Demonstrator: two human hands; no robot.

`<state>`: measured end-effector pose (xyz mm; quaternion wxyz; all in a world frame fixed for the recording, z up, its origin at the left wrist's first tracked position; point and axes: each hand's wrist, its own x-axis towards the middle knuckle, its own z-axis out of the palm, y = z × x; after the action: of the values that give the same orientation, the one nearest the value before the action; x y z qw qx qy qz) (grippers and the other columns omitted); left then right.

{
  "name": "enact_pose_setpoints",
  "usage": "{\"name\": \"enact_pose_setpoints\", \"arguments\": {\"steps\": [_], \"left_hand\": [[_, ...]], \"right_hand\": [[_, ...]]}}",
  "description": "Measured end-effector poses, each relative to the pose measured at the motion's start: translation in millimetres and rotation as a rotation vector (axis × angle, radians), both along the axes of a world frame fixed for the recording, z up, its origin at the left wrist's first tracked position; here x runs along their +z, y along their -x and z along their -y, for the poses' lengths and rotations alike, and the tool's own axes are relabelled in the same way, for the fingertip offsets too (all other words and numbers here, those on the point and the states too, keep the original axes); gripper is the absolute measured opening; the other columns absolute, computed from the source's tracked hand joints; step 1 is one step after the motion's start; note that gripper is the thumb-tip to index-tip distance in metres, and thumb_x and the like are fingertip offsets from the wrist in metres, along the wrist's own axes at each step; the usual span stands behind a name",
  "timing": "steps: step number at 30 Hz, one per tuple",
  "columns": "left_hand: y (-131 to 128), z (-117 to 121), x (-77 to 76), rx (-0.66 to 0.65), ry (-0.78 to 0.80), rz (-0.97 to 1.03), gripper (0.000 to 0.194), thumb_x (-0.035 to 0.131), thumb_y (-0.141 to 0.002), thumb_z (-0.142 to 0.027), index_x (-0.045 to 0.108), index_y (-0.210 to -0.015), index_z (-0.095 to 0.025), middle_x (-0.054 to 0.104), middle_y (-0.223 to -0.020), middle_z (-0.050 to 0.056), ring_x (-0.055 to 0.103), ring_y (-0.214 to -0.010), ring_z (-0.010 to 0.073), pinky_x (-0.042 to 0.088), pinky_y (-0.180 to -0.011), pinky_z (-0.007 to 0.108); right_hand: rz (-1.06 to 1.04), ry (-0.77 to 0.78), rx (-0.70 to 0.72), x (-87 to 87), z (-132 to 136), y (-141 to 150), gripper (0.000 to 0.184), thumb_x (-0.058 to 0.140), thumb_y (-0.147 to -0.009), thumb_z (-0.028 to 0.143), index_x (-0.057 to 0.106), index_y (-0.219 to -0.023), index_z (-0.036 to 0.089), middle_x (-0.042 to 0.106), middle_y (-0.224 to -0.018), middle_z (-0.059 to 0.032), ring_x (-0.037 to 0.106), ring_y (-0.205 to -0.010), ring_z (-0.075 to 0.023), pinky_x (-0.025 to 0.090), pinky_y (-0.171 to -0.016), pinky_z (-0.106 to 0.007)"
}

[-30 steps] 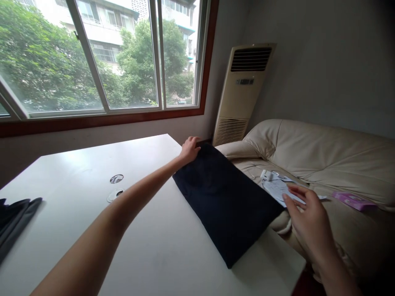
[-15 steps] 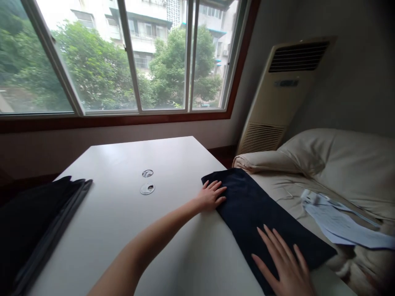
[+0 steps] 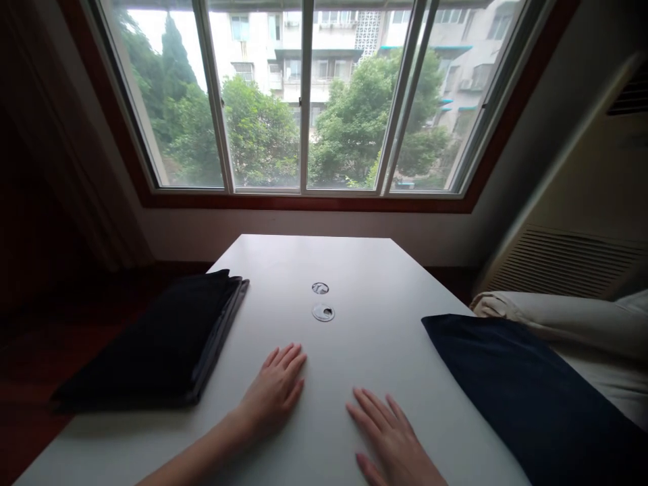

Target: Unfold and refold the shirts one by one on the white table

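Observation:
My left hand lies flat on the white table, fingers spread, holding nothing. My right hand rests flat beside it near the front edge, fingers stretched out and empty. A folded dark navy cloth lies along the table's right edge, a little to the right of my right hand and apart from it. A stack of folded dark cloths sits on the table's left side, left of my left hand.
Two round cable grommets sit in the middle of the table. A wide window fills the far wall. A beige sofa and a standing air conditioner are at the right.
Both hands have come off the navy cloth and moved left onto the bare tabletop. The view has swung left, bringing the dark stack fully into sight.

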<state>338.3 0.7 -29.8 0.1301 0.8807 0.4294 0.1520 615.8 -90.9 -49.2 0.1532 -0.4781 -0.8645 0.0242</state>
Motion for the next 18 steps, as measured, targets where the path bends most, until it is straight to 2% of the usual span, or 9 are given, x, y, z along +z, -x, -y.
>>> {"name": "enact_pose_setpoints", "arguments": {"steps": [2, 5, 7, 9, 11, 12, 15, 18], "left_hand": [[27.7, 21.0, 1.9, 0.006, -0.058, 0.017, 0.044, 0.041, -0.095, -0.028, 0.048, -0.138, -0.025, 0.043, -0.149, 0.010, 0.037, -0.140, 0.0252, 0.030, -0.117, 0.052], [71.8, 39.1, 6.8, 0.025, -0.255, 0.061, 0.040, 0.042, -0.092, -0.018, 0.054, -0.128, -0.031, 0.051, -0.144, 0.006, 0.046, -0.133, 0.0224, 0.036, -0.114, 0.049], [102.4, 41.1, 11.3, 0.159, -0.394, 0.111, 0.038, 0.045, -0.091, -0.019, 0.053, -0.126, -0.034, 0.055, -0.139, 0.005, 0.051, -0.129, 0.0227, 0.039, -0.111, 0.050], [130.4, 37.2, 16.0, 0.388, -0.463, 0.159, 0.037, 0.052, -0.091, -0.028, 0.051, -0.127, -0.033, 0.057, -0.136, 0.007, 0.052, -0.126, 0.0268, 0.039, -0.108, 0.053], [152.0, 30.8, 19.7, 0.573, -0.432, 0.177, 0.036, 0.056, -0.088, -0.038, 0.054, -0.123, -0.029, 0.060, -0.130, 0.009, 0.055, -0.122, 0.0305, 0.041, -0.105, 0.055], [159.8, 27.8, 20.9, 0.621, -0.394, 0.176, 0.034, 0.057, -0.087, -0.041, 0.057, -0.119, -0.028, 0.062, -0.125, 0.009, 0.056, -0.118, 0.0308, 0.043, -0.102, 0.054], [171.6, 22.0, 22.1, 0.660, -0.278, 0.173, 0.021, 0.053, -0.090, -0.042, 0.063, -0.102, -0.027, 0.065, -0.111, 0.006, 0.061, -0.107, 0.0280, 0.048, -0.093, 0.046], [172.1, 21.7, 21.4, 0.680, -0.233, 0.155, 0.022, 0.047, -0.093, -0.043, 0.058, -0.084, -0.026, 0.064, -0.093, 0.004, 0.062, -0.089, 0.0258, 0.049, -0.080, 0.040]], "right_hand": [[-0.054, 0.116, -0.002, 15.8, -40.9, 49.9, 0.051, 0.045, -0.094, 0.040, 0.046, -0.144, 0.027, 0.039, -0.152, -0.0078, 0.037, -0.140, -0.0282, 0.026, -0.115, -0.054], [-0.124, 0.156, -0.026, 25.8, -105.4, 124.3, 0.050, 0.044, -0.094, 0.037, 0.049, -0.140, 0.018, 0.041, -0.151, -0.0140, 0.034, -0.141, -0.0286, 0.019, -0.117, -0.055], [-0.160, 0.146, -0.055, 24.4, -143.5, 166.6, 0.052, 0.045, -0.094, 0.038, 0.048, -0.140, 0.014, 0.041, -0.150, -0.0176, 0.034, -0.141, -0.0299, 0.019, -0.117, -0.055], [-0.198, 0.123, -0.085, 20.4, -171.5, 198.4, 0.053, 0.046, -0.093, 0.039, 0.047, -0.140, 0.013, 0.041, -0.149, -0.0190, 0.034, -0.141, -0.0311, 0.019, -0.117, -0.056], [-0.235, 0.100, -0.078, 16.2, -186.4, 217.2, 0.053, 0.047, -0.093, 0.039, 0.047, -0.140, 0.014, 0.041, -0.149, -0.0190, 0.034, -0.141, -0.0318, 0.019, -0.116, -0.056], [-0.250, 0.092, -0.059, 14.5, -189.4, 221.7, 0.053, 0.047, -0.093, 0.039, 0.047, -0.140, 0.014, 0.042, -0.149, -0.0190, 0.035, -0.140, -0.0320, 0.020, -0.116, -0.055], [-0.297, 0.084, -0.011, 11.3, -188.3, 221.0, 0.050, 0.047, -0.093, 0.035, 0.050, -0.137, 0.012, 0.047, -0.145, -0.0185, 0.040, -0.137, -0.0305, 0.027, -0.115, -0.050], [-0.338, 0.081, -0.028, 10.4, -184.4, 213.5, 0.044, 0.046, -0.094, 0.032, 0.053, -0.132, 0.013, 0.054, -0.138, -0.0173, 0.046, -0.132, -0.0276, 0.032, -0.113, -0.043]]}}
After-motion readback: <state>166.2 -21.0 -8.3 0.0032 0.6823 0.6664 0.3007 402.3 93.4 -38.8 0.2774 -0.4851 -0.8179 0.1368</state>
